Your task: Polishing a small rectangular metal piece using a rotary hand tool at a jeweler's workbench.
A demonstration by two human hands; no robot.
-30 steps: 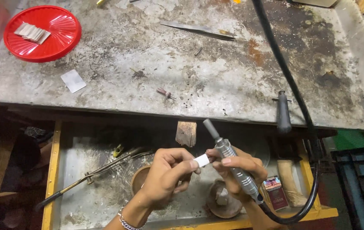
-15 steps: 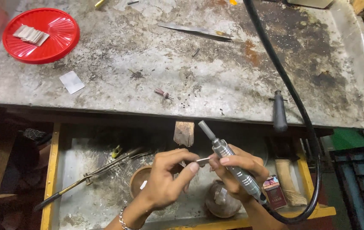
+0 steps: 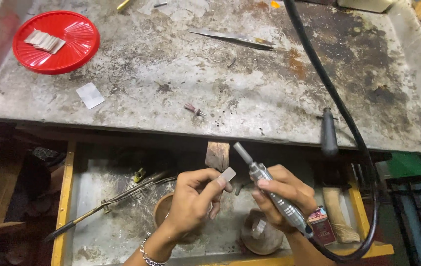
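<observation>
My left hand [image 3: 196,197] pinches a small flat silvery metal piece [image 3: 228,174] between thumb and fingers, over the open drawer. Just to its right, my right hand [image 3: 283,196] grips a grey rotary handpiece [image 3: 264,183] whose tip points up and to the left, a little above the metal piece. A thick black flexible cable [image 3: 328,93] runs from the handpiece's rear, loops around the drawer's right side and crosses the bench top. A wooden bench peg [image 3: 217,155] juts out from the bench edge right behind the metal piece.
A red plate [image 3: 72,54] with several small metal strips [image 3: 45,41] sits at the bench's far left. Tweezers [image 3: 232,38], a white card [image 3: 90,95] and a small pink burr [image 3: 193,110] lie on the worn metal bench top [image 3: 250,83]. The drawer [image 3: 97,197] holds a long torch [image 3: 112,202], round bowls and a small red box [image 3: 322,226].
My hands have drawn slightly apart. The metal piece now tilts up at my left fingertips, and the handpiece tip has lifted away from it.
</observation>
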